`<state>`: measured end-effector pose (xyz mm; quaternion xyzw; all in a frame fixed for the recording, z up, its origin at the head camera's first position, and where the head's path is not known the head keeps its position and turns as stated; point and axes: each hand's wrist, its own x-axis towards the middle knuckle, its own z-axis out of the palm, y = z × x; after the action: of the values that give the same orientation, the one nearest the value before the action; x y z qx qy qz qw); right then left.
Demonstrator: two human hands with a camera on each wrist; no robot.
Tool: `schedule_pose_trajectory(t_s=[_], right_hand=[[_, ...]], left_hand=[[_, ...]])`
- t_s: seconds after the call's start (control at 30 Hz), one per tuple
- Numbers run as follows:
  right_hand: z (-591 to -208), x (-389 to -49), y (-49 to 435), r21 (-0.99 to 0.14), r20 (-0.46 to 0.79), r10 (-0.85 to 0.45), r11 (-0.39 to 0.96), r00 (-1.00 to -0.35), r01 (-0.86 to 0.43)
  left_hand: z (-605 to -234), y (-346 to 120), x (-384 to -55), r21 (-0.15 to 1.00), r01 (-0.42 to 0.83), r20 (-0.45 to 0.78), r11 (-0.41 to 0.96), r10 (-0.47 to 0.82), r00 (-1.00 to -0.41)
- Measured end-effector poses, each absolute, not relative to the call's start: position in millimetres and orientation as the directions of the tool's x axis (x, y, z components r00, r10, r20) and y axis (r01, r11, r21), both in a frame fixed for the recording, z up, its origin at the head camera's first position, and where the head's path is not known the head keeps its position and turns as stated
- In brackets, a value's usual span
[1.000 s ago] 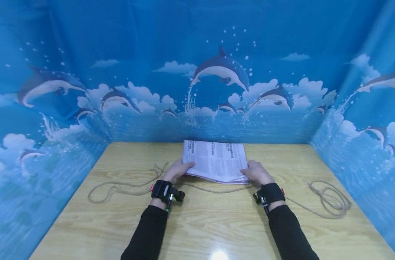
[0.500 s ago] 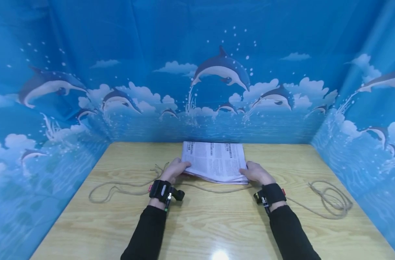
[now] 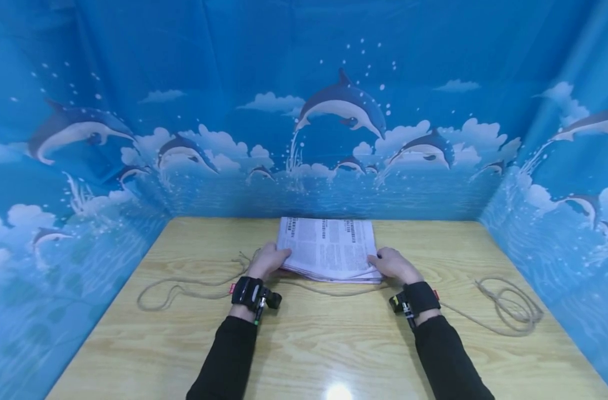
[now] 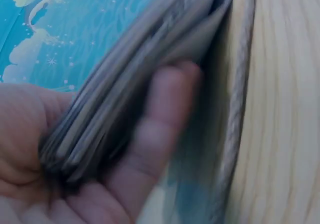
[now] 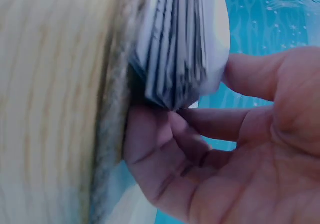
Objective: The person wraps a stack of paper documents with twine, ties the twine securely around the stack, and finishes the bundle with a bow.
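Note:
A folded stack of newspapers (image 3: 329, 250) lies near the far edge of the table, printed side up. At its left edge my left hand (image 3: 267, 261) grips it, thumb on top; in the left wrist view the layered edges (image 4: 115, 79) sit between thumb and fingers, one finger reaching beneath. My right hand (image 3: 396, 265) holds the near right corner, its thumb (image 5: 252, 76) against the top sheet and its other fingers curled at the lower edge. A thin rope (image 3: 329, 293) runs along the table just in front of the stack, passing close by both hands.
The rope's left part forms a loose loop (image 3: 156, 294) with a frayed-looking end near the left hand. On the right lies a coil (image 3: 519, 316) of the rope. Behind the wooden table (image 3: 304, 344) hangs a blue dolphin-print curtain (image 3: 224, 100), which also encloses both sides.
The stack has shifted slightly left, its left edge moving along with my left hand. My right hand stays almost in place at the corner. The rope has barely moved.

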<state>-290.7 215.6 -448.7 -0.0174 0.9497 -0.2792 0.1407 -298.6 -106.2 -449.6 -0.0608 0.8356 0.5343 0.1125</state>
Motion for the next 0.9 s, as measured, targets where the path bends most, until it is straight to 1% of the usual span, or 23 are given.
schedule_pose_trajectory(t_s=[0.07, 0.13, 0.23, 0.33, 0.53, 0.67, 0.73, 0.8, 0.83, 0.9], right_hand=[[-449, -290, 216, -0.550, -0.267, -0.110, 0.833, -0.957, 0.057], [-448, -289, 215, -0.553, -0.267, -0.120, 0.832, -0.956, 0.050], [-447, -289, 214, -0.558, -0.273, -0.120, 0.828, -0.954, 0.056], [-447, -289, 214, -0.563, -0.276, -0.111, 0.824, -0.955, 0.067], [-450, -291, 212, -0.559, -0.276, -0.101, 0.826, -0.956, 0.075], [-448, -291, 209, -0.567, -0.283, -0.082, 0.818, -0.956, 0.097], [-446, -291, 208, -0.575, -0.267, -0.082, 0.813, -0.960, 0.091], [-445, -291, 208, -0.598, -0.227, -0.085, 0.798, -0.970, 0.070], [-445, -292, 208, -0.628, -0.204, -0.094, 0.776, -0.975, 0.057], [-445, -293, 209, -0.725, -0.163, -0.126, 0.688, -0.979, 0.032]], left_hand=[[-452, -104, -300, 0.924, -0.256, -0.285, 0.282, 0.067, -0.956], [-455, -103, -302, 0.944, -0.275, -0.296, 0.183, 0.098, -0.950], [-457, -101, -303, 0.957, -0.253, -0.266, 0.141, 0.085, -0.960], [-458, -101, -305, 0.964, -0.255, -0.261, 0.068, 0.082, -0.962], [-448, -107, -303, 0.946, -0.307, -0.293, -0.102, 0.127, -0.948], [-436, -115, -300, 0.927, -0.297, -0.264, -0.230, 0.163, -0.951], [-431, -120, -300, 0.921, -0.278, -0.233, -0.274, 0.184, -0.955], [-426, -124, -300, 0.915, -0.262, -0.205, -0.308, 0.206, -0.957], [-424, -127, -301, 0.910, -0.255, -0.191, -0.327, 0.216, -0.958], [-422, -133, -302, 0.899, -0.245, -0.164, -0.362, 0.242, -0.956]])
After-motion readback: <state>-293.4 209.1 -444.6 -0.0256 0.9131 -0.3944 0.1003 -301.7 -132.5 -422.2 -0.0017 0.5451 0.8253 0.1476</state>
